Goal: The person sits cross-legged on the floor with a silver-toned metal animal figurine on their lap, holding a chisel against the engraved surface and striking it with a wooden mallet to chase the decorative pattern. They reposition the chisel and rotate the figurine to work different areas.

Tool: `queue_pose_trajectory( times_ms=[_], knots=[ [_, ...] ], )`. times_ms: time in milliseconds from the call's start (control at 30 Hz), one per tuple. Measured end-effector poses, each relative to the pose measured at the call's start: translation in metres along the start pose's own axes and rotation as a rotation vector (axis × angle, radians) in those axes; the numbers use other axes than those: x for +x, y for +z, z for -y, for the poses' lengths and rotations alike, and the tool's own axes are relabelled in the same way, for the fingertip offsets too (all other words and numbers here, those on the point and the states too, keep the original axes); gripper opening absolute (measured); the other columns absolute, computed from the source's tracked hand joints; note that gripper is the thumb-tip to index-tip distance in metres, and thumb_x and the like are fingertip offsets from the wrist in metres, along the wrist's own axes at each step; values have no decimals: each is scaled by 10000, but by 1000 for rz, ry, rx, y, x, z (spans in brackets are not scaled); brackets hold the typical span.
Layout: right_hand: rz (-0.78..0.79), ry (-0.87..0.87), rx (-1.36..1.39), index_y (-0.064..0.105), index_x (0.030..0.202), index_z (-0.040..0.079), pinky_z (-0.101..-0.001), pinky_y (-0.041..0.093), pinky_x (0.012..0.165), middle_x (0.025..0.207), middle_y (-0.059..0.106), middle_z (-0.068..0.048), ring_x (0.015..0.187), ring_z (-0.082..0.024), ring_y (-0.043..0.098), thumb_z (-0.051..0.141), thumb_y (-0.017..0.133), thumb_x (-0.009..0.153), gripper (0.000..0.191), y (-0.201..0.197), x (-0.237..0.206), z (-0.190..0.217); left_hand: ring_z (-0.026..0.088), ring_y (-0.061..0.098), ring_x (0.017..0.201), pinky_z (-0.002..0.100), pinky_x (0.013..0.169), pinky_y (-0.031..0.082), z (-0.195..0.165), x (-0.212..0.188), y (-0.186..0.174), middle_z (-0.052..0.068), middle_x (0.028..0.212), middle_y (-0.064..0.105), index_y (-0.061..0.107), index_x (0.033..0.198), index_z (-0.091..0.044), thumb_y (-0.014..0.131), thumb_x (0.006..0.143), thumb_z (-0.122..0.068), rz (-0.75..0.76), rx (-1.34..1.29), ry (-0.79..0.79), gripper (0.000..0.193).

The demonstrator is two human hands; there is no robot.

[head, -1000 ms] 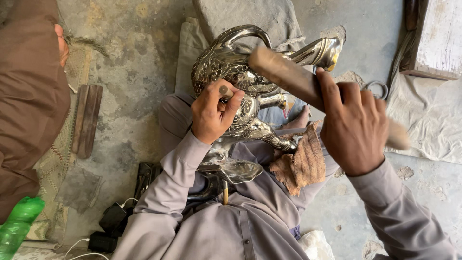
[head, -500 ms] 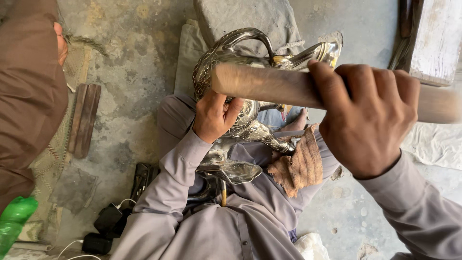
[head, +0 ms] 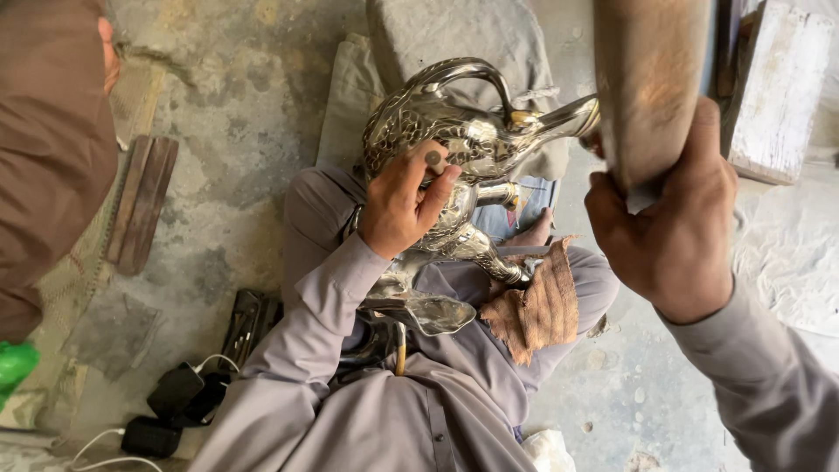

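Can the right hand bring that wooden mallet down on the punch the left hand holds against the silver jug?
Probably yes: the right hand holds the wooden mallet raised, nothing lies between it and the small metal punch in the left hand on the embossed silver jug.

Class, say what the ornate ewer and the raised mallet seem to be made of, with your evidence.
Ewer: likely silvery polished metal; mirror-like glints and chased relief pattern. Mallet in the right hand: probably bare, worn wood; matt brown, grain-like streaks, though blurred. The left hand presses a small punch-like tool against the ewer.
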State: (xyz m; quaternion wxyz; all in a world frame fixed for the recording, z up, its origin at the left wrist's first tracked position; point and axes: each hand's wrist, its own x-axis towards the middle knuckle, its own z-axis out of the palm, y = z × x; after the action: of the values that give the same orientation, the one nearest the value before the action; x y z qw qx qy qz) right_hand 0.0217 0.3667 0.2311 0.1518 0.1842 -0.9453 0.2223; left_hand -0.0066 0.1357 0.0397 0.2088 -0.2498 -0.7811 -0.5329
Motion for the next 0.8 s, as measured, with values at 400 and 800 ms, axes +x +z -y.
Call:
queue_pose_trajectory(
  times_ms=[400,800],
  knots=[
    [26,-198,-536,737,1205,74,-452,520,713,914,712,-120,765,-278,624,-101,698,704,533,5,21,16,264,674,863,393,755,554,3,-2,-10,98,995,648,573,1225,-49,686,1063,-166,-10,13,-6,229],
    [2,-82,-49,541,1319,-82,-421,590,762,1060,661,-230,931,-360,692,-173,622,846,489,6,26,15,248,674,868,374,752,558,1,2,-13,115,1006,646,557,1232,-25,669,1075,-141,-20,-42,1,225]
  ],
)
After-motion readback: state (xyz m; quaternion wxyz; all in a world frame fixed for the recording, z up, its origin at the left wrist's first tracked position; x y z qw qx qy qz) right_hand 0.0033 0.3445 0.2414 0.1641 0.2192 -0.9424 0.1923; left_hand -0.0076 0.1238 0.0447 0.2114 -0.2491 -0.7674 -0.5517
